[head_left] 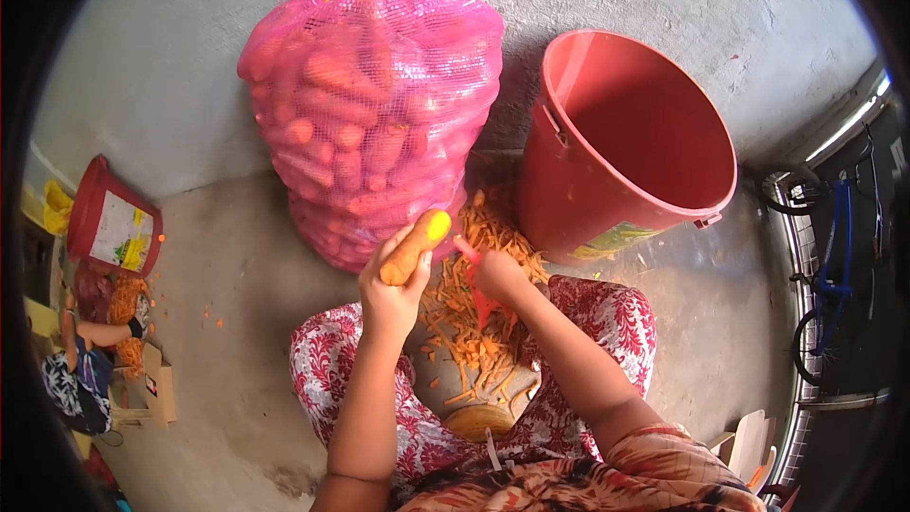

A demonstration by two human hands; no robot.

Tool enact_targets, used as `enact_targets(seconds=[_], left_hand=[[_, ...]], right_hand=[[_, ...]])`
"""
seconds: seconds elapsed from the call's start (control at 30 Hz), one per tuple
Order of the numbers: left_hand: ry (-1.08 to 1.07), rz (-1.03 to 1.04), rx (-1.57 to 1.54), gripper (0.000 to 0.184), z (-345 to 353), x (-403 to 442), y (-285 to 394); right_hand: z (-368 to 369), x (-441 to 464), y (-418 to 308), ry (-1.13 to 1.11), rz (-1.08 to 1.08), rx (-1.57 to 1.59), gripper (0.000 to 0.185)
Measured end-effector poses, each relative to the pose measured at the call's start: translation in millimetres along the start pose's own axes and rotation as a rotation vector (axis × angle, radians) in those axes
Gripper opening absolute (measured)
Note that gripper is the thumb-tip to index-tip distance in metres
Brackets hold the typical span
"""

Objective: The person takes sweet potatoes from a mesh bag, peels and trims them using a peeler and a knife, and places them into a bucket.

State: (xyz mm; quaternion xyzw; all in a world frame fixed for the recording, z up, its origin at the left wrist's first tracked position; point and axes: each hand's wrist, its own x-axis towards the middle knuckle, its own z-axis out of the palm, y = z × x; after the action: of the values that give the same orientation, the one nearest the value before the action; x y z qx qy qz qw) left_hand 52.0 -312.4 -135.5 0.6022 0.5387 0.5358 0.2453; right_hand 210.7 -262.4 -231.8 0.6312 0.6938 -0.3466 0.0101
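Observation:
My left hand (387, 289) is closed around a thick carrot (408, 258), which tilts up to the right; its far end is bright yellow. Just to the right, my right hand (500, 277) grips a red peeler (465, 248), apart from the carrot. The fingers hide much of the peeler. Orange peelings (483, 346) lie in a loose heap on the floor below both hands, between the legs.
A pink mesh sack (370, 123) full of carrots stands ahead against the wall. Right of it is a large red bucket (559, 161). At far left are a smaller red bucket (118, 228) and another person (81, 370). A blue bicycle (834, 265) is at far right.

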Motion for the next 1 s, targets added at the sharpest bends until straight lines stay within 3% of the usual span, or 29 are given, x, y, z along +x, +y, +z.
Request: enact_targets(seconds=[0.03,0.13,0.27,0.33,0.4,0.47,0.57,0.7,0.8,1.0], left_hand=[[-0.003,-0.010,-0.015,0.029,-1.5,0.9,-4.3],[-0.001,-0.122,-0.184,0.026,-4.1,2.3,-1.4],[0.022,-0.423,-0.553,0.029,-12.4,5.2,-13.8],[0.105,-0.639,-0.852,0.040,-12.1,11.2,-18.9],[0.246,-0.911,-1.223,0.045,-5.5,17.4,-8.7],[0.109,-1.018,-1.401,0.047,0.8,11.6,-29.8],[-0.071,-1.043,-1.536,0.044,9.0,2.5,-55.4],[0.009,-1.146,-1.376,0.033,27.8,-1.3,-32.0],[-0.083,-1.233,-1.307,0.032,43.3,-8.5,-34.4],[-0.183,-1.158,-1.358,0.025,51.1,-4.2,-4.7]], right_hand=[[0.2,1.5,-2.8,-0.083,-0.027,-0.028,0.025],[-9.6,-9.0,-6.4,-0.006,-0.053,0.024,0.025],[-16.3,6.4,7.9,0.312,-0.083,0.500,0.019],[-33.6,-0.5,-2.9,0.147,-0.097,1.113,0.013],[-43.8,-10.1,-12.6,0.139,-0.124,1.322,0.010],[-48.3,-16.0,-14.8,0.112,-0.173,1.432,0.010],[-52.1,-22.0,-22.2,0.166,-0.232,1.393,0.011],[-59.2,-22.5,-31.3,0.414,-0.286,1.380,0.012],[-64.8,-23.7,-36.8,0.504,-0.321,1.389,0.011],[-67.1,-37.4,-59.7,0.586,-0.403,1.133,0.012]])
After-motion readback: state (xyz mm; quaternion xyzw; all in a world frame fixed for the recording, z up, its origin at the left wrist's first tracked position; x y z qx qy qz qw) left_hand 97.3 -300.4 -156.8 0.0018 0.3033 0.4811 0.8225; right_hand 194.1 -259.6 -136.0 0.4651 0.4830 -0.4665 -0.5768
